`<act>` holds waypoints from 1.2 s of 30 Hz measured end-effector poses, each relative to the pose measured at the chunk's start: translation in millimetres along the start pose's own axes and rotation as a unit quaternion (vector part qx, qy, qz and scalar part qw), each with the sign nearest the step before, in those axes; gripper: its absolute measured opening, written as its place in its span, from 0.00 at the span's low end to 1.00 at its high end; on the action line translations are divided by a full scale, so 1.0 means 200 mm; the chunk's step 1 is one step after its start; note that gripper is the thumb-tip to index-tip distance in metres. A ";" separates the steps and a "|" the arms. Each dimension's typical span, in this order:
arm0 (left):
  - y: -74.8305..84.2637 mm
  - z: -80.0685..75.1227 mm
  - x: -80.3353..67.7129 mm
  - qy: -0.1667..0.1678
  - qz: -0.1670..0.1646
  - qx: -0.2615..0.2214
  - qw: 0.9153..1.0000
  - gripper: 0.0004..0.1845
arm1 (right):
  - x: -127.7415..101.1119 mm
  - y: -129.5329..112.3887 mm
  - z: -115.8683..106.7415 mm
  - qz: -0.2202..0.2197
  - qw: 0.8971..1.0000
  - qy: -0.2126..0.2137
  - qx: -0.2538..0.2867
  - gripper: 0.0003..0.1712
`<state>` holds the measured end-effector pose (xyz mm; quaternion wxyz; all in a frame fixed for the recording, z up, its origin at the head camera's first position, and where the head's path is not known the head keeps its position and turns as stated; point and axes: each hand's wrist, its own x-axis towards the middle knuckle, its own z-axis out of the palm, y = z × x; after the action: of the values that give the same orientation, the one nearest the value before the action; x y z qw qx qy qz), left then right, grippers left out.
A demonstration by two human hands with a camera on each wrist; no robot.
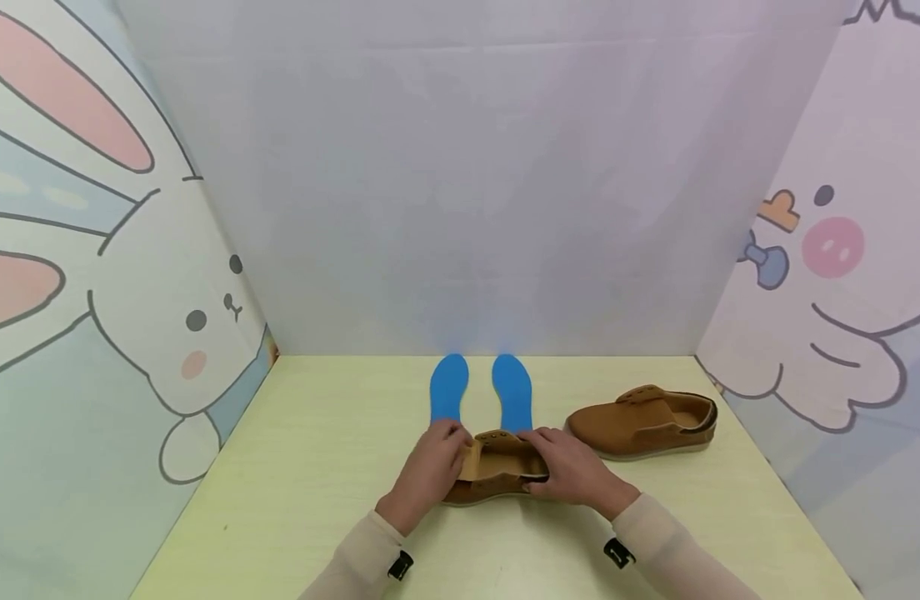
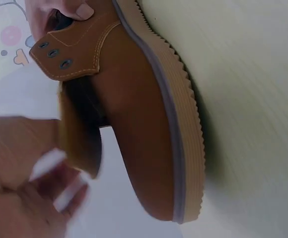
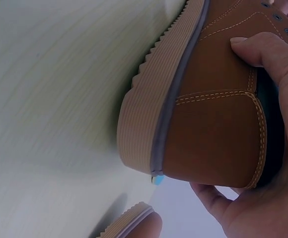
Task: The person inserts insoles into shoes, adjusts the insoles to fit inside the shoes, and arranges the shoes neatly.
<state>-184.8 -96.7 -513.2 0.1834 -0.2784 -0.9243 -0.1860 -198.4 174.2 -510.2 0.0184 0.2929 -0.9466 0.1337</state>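
Brown shoe, head view: the brown laceless shoe (image 1: 497,471) lay on the pale yellow table (image 1: 317,467), near the front edge, held between both hands.
Left hand, head view: the left hand (image 1: 430,471) gripped the shoe's left end, fingers curled at the pulled-up tongue (image 1: 471,458).
Right hand, head view: the right hand (image 1: 572,471) gripped the other end, fingers curled over the collar.
Surroundings, head view: two blue insoles (image 1: 481,390) lay side by side just behind the shoe, toes pointing away; a second brown shoe (image 1: 643,421) stood to the right, apart from the hands.
Brown shoe, left wrist view: the toe and ridged tan sole (image 2: 183,124) filled the frame, with three eyelets (image 2: 54,53) on the flap.
Left hand, left wrist view: blurred fingers (image 2: 30,193) pinched the tongue's edge; a fingertip of the other hand (image 2: 79,10) rested on the flap.
Brown shoe, right wrist view: the stitched heel (image 3: 218,134) and sole showed against the table.
Right hand, right wrist view: the thumb (image 3: 263,52) pressed the outer side while the fingers wrapped round the heel from within.
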 end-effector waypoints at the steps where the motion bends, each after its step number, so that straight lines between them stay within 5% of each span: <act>1: 0.00 0.00 0.00 -0.006 0.034 -0.001 0.999 0.09 | 0.00 0.00 0.00 0.000 1.000 -0.001 0.000 0.46; 5: 0.03 -0.01 0.02 -0.067 0.104 0.008 0.992 0.14 | 0.00 0.00 0.01 -0.010 1.000 0.005 -0.002 0.46; 13: 0.02 0.00 -0.02 -0.135 0.067 -0.008 0.989 0.29 | 0.00 0.01 0.00 -0.036 0.999 0.001 -0.009 0.49; 18: 0.01 0.02 -0.04 -0.138 0.077 -0.005 0.987 0.37 | -0.01 0.03 -0.03 -0.069 0.997 -0.018 0.007 0.53; 25: 0.00 0.03 -0.06 -0.139 0.079 -0.001 0.987 0.41 | -0.02 0.04 -0.05 -0.104 0.992 -0.019 0.062 0.41; 36: 0.00 0.04 -0.06 -0.124 0.095 0.012 0.988 0.45 | 0.04 -0.01 -0.06 -0.125 0.991 0.008 -0.038 0.36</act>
<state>-176.5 -98.3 -525.6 0.0876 -0.3834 -0.9114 -0.1209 -203.6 171.7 -498.3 0.0541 0.4071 -0.9067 0.0965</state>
